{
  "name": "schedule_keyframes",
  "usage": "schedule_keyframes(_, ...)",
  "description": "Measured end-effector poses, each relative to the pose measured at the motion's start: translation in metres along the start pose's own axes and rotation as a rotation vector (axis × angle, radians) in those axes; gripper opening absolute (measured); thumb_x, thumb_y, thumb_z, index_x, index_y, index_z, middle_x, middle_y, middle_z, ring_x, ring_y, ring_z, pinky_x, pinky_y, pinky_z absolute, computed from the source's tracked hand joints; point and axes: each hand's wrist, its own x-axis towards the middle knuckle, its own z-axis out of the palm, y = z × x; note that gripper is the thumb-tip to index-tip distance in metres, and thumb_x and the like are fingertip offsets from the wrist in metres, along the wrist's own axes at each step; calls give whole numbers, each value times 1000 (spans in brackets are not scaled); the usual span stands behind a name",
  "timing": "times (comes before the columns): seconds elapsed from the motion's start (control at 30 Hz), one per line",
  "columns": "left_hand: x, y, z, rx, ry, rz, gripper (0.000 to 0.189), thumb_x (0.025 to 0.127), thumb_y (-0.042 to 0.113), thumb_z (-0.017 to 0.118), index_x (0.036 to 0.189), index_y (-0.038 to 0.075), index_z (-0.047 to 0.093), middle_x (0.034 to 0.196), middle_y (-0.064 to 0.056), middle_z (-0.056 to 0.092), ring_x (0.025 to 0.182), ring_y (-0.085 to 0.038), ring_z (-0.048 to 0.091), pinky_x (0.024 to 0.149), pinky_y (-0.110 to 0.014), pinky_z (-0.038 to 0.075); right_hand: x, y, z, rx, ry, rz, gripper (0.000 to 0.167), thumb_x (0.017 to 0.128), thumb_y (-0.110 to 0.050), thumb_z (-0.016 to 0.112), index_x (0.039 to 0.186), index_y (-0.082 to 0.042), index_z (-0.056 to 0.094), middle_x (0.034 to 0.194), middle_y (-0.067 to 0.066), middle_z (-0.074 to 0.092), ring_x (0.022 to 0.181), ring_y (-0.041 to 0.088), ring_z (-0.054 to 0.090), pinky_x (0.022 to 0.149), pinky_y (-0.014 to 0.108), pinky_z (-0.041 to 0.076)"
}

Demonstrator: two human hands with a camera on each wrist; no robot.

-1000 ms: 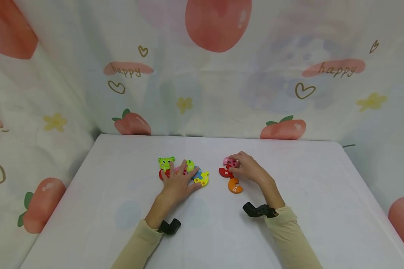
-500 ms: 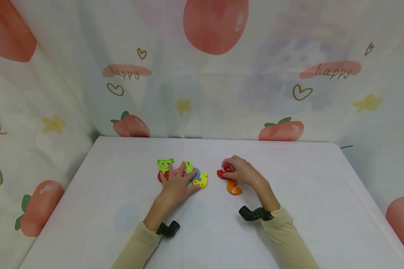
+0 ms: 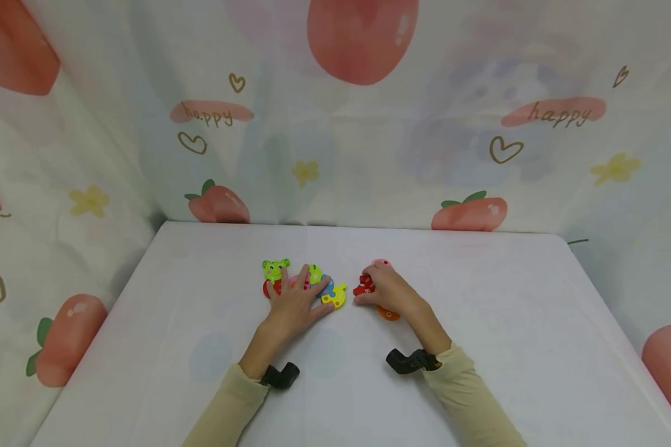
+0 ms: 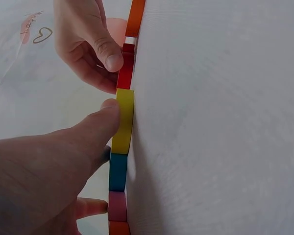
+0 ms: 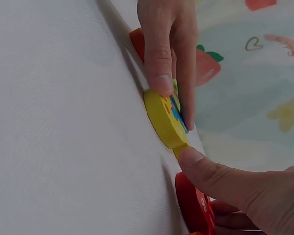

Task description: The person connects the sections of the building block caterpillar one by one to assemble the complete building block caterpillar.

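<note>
Flat puzzle pieces form a caterpillar-like row in the head view, from a green animal-face piece [image 3: 274,269] to a yellow tail piece [image 3: 333,298]. My left hand [image 3: 292,310] lies over the row with fingers spread, partly hiding it; its thumb touches the yellow piece in the left wrist view. My right hand [image 3: 391,293] holds a red puzzle piece [image 5: 188,201] marked with a number between thumb and fingers, just right of the yellow one. An orange puzzle piece [image 3: 388,313] is partly under the right hand, and a pink piece [image 3: 383,262] shows behind it.
A white-covered table [image 3: 324,397] carries the pieces. A printed curtain [image 3: 369,143] hangs behind the table and along its sides. Black camera mounts sit at both wrists, below beige sleeves [image 3: 223,403].
My right hand has moved left and slid the red piece leftward, closer to the yellow piece. Its fingers shifted from the pink piece to the red one. The left hand stays put.
</note>
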Motion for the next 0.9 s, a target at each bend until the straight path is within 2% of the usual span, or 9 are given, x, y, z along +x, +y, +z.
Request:
schedule_keyframes(0.27, -1, 0, -1, 1, 2, -5, 65, 87, 61, 57, 146, 39, 41, 162, -10, 22, 146, -53, 10, 105, -80, 17, -3, -1, 3, -33, 43, -12, 56, 79, -32, 80, 122, -3, 60, 122, 17, 58, 107, 28, 54, 91, 45, 55)
schedule_keyframes(0.43, 0, 1, -1, 27, 4, -9, 65, 87, 62, 57, 146, 40, 40, 162, -10, 22, 147, -52, 12, 106, -79, 16, -4, -2, 3, -28, 34, -13, 55, 80, -31, 80, 125, -7, 61, 127, 18, 55, 113, 30, 53, 92, 48, 55)
schedule_keyframes(0.6, 0, 0, -1, 52, 8, -3, 65, 87, 64, 55, 146, 41, 39, 162, -9, 22, 146, -52, 13, 107, -79, 13, -3, -2, 1, -29, 23, -19, 54, 80, -29, 80, 126, -9, 61, 123, 18, 55, 111, 29, 52, 90, 47, 56)
schedule_keyframes(0.9, 0, -2, 0, 17, -1, 6, 65, 87, 63, 55, 146, 41, 39, 163, -10, 21, 147, -53, 10, 106, -80, 14, -3, -3, 2, -49, 13, -22, 55, 82, -22, 78, 130, -5, 59, 119, 16, 55, 109, 27, 53, 88, 44, 57)
